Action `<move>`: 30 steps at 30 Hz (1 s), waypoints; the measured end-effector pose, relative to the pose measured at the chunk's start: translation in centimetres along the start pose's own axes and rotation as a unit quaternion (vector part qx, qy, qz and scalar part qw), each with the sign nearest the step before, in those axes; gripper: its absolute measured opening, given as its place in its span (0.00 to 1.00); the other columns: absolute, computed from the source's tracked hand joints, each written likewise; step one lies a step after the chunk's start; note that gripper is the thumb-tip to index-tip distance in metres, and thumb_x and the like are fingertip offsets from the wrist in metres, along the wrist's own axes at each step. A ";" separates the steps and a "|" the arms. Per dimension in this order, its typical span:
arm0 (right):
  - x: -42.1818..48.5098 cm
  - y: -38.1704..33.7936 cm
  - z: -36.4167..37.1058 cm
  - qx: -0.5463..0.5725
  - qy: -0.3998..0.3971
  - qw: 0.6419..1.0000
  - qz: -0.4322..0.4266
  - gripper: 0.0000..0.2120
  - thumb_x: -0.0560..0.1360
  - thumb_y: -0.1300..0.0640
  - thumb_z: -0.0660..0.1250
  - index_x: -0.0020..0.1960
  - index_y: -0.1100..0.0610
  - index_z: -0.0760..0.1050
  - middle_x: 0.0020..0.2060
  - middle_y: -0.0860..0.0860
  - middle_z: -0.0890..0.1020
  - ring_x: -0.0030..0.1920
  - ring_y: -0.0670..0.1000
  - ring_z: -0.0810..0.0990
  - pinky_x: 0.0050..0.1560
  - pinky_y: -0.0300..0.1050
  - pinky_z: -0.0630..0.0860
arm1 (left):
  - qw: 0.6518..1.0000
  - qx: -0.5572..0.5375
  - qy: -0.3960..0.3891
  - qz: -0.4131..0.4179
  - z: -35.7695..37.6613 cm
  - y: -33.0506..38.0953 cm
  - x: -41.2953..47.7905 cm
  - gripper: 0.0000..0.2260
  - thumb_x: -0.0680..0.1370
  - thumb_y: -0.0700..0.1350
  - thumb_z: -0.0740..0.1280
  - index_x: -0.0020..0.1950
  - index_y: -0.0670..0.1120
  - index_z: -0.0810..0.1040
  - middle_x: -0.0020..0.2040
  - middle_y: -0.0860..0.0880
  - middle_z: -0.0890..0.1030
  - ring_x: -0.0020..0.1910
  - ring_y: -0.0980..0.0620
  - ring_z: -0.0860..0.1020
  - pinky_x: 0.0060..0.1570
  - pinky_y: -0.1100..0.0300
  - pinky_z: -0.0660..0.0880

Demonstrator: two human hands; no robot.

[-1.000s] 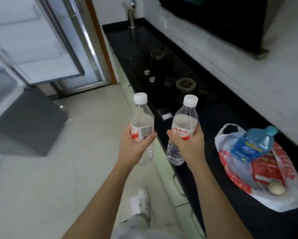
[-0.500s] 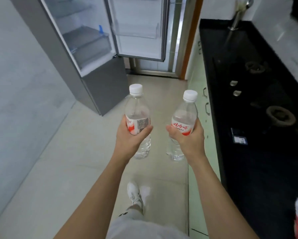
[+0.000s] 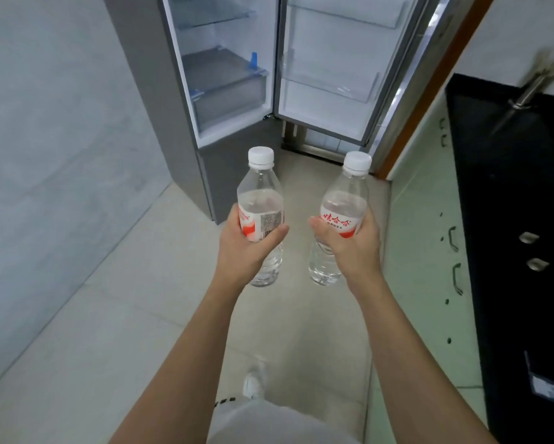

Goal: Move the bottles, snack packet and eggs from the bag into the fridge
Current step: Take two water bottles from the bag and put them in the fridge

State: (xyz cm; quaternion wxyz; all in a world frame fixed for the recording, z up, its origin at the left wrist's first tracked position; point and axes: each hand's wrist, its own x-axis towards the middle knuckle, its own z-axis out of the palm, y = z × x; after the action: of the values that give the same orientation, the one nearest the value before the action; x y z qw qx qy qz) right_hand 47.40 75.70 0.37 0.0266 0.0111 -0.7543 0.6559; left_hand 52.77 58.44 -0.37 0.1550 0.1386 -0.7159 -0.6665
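Fridge [image 3: 205, 174]: ahead, door [image 3: 327, 100] swung open.
Left hand [image 3: 245, 248]: curled round the left bottle [image 3: 260, 200], upright.
Right hand [image 3: 349, 243]: curled round the right bottle [image 3: 343, 206], tilted slightly.
Bench [image 3: 519, 219]: black, far right.

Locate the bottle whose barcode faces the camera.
Head view, centre-left: the barcode bottle is upright in the left hand, beside the second bottle, before the open fridge.

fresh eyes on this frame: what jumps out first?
Mid-frame, the left hand grips the left bottle and the right hand grips the right bottle, both roughly upright, white-capped, red-labelled. Beyond them the fridge stands with its door swung open; a black counter runs down the right.
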 end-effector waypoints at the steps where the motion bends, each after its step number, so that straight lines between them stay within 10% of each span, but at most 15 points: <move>1: 0.8 -0.1 0.9 0.000 0.000 1.000 0.000 0.23 0.66 0.54 0.83 0.56 0.49 0.75 0.48 0.50 0.84 0.46 0.47 0.85 0.44 0.40 0.81 | 1.000 0.002 0.002 -0.002 -0.4 -0.2 1.1 0.20 0.71 0.46 0.78 0.59 0.50 0.75 0.49 0.54 0.84 0.48 0.58 0.83 0.49 0.62 0.80; 30: 36.7 0.6 9.3 0.044 -0.086 0.995 0.007 0.27 0.66 0.55 0.82 0.61 0.52 0.76 0.49 0.49 0.85 0.46 0.45 0.85 0.45 0.41 0.83 | 0.995 0.061 0.080 0.018 7.6 0.7 35.4 0.21 0.71 0.49 0.78 0.60 0.52 0.74 0.50 0.54 0.83 0.47 0.58 0.83 0.44 0.68 0.78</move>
State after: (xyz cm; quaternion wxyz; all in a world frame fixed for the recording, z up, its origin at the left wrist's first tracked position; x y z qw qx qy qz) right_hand 10.45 67.25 0.53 -0.0429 0.0634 -0.7243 0.6852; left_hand 17.30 51.09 1.14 0.2152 0.1874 -0.7429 -0.6055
